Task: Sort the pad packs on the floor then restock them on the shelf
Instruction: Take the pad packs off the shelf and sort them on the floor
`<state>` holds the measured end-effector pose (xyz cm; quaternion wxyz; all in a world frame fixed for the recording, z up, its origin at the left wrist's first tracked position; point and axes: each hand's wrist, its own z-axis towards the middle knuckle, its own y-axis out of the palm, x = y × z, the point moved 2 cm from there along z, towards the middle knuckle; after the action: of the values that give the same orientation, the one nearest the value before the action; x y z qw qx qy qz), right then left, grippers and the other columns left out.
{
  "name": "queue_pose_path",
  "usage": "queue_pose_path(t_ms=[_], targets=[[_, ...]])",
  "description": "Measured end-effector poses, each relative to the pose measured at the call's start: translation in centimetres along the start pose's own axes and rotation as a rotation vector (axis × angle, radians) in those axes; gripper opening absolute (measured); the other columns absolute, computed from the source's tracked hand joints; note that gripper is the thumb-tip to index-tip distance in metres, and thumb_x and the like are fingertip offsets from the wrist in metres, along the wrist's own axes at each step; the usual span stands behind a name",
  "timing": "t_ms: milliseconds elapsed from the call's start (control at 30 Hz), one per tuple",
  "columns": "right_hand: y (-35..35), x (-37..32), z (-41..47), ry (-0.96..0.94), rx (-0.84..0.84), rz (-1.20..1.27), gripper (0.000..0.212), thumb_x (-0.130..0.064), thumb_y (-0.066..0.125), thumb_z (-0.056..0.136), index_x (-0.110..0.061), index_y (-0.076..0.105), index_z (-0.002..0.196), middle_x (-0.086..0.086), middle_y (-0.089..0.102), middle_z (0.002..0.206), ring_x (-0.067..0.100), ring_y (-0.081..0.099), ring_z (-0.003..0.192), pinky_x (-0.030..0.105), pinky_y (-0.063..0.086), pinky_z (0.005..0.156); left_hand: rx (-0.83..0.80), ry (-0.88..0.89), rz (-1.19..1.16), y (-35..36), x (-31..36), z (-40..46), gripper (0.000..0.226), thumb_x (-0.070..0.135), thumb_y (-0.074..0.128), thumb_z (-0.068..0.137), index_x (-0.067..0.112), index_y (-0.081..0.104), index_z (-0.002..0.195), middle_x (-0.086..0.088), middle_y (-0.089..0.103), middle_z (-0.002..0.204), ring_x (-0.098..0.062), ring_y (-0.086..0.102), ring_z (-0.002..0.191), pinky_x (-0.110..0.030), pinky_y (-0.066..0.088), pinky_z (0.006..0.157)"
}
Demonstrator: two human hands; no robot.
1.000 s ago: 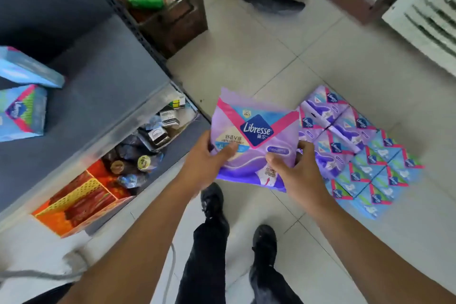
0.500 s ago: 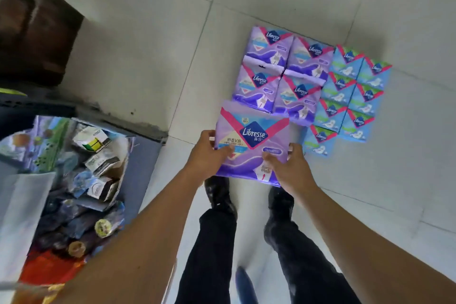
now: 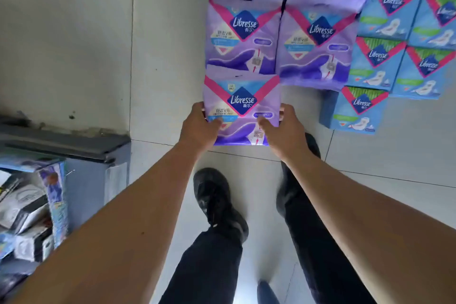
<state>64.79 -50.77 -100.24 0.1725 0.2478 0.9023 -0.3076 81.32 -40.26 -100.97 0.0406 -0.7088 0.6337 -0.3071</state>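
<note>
The purple pack [image 3: 243, 106] has dropped beside the purple rows [image 3: 278, 39], both hands' fingers [image 3: 214, 124] gripping its sides.

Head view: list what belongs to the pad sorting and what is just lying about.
Job:
- purple Libresse pack gripped by left hand and right hand
- purple packs on the floor
- blue Libresse packs

Lying about:
- grey shelf base
- boxed goods on the low shelf
- black shoes

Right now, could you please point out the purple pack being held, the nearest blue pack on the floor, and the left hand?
held purple pack [image 3: 243, 101], head view, on its dark blue logo.
nearest blue pack [image 3: 361, 103], head view, on its logo.
left hand [image 3: 198, 128], head view, on the back of the hand.
</note>
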Motion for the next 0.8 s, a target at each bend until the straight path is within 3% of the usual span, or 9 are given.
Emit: queue_pose_path(t_ms=[100, 200, 433, 600, 700, 800], targets=[[1.3, 1.3, 2.5, -0.006, -0.048, -0.084, 0.043, -0.032, 0.065, 0.09, -0.01, 0.048, 0.123, 0.005, 0.063, 0.114, 0.023, 0.059, 0.098, 0.025, 0.037, 0.073, 0.01, -0.001, 0.036, 1.6, -0.8, 2.2, 0.045, 0.024, 0.066, 0.09, 0.013, 0.044, 0.128, -0.005, 0.061, 0.124, -0.025, 0.061, 0.11, -0.026, 0.046, 0.08], [1.7, 1.7, 3.6, 0.01, -0.089, -0.135, 0.044, -0.033, 0.064, 0.091, -0.007, 0.048, 0.122, 0.009, 0.063, 0.115, 0.027, 0.06, 0.102, 0.029, 0.043, 0.076, -0.002, 0.005, 0.041, 2.2, -1.4, 3.1, 0.048, 0.026, 0.067, 0.09, 0.013, 0.042, 0.129, -0.003, 0.061, 0.123, -0.021, 0.061, 0.109, -0.021, 0.046, 0.076], [1.8, 2.1, 3.8, 0.054, -0.166, -0.207, 0.044, -0.04, 0.061, 0.091, -0.008, 0.05, 0.119, 0.008, 0.063, 0.113, 0.026, 0.059, 0.103, 0.025, 0.037, 0.074, -0.032, -0.019, 0.11, 1.7, -1.8, 3.3, 0.047, 0.024, 0.064, 0.091, 0.014, 0.04, 0.13, -0.004, 0.059, 0.124, -0.022, 0.061, 0.109, -0.021, 0.048, 0.072], [0.9, 1.2, 2.6, 0.025, -0.178, -0.357, 0.045, -0.04, 0.052, 0.096, -0.005, 0.053, 0.124, 0.012, 0.061, 0.124, 0.03, 0.055, 0.115, 0.027, 0.038, 0.082, 0.047, -0.054, 0.127, 0.5, -0.6, 1.2, 0.072, 0.022, 0.061, 0.094, 0.013, 0.018, 0.151, -0.011, 0.035, 0.148, -0.025, 0.046, 0.132, -0.027, 0.045, 0.091], [-1.0, -0.7, 0.0, -0.055, -0.134, -0.445, 0.047, -0.036, 0.05, 0.098, -0.004, 0.048, 0.132, 0.014, 0.057, 0.132, 0.031, 0.052, 0.121, 0.03, 0.039, 0.095, 0.102, -0.004, 0.163, -1.3, 0.3, -1.8, 0.065, 0.026, 0.06, 0.094, 0.015, 0.026, 0.147, -0.011, 0.035, 0.146, -0.025, 0.047, 0.13, -0.036, 0.052, 0.096], [-3.0, -3.8, -3.8, -0.266, -0.116, -0.567, 0.045, -0.034, 0.048, 0.099, -0.008, 0.046, 0.136, 0.013, 0.055, 0.135, 0.03, 0.05, 0.124, 0.033, 0.036, 0.101, 0.16, 0.079, 0.248, -3.5, 1.9, -5.9, 0.051, 0.036, 0.057, 0.094, 0.018, 0.038, 0.138, -0.007, 0.046, 0.137, -0.021, 0.052, 0.123, -0.04, 0.055, 0.089]])
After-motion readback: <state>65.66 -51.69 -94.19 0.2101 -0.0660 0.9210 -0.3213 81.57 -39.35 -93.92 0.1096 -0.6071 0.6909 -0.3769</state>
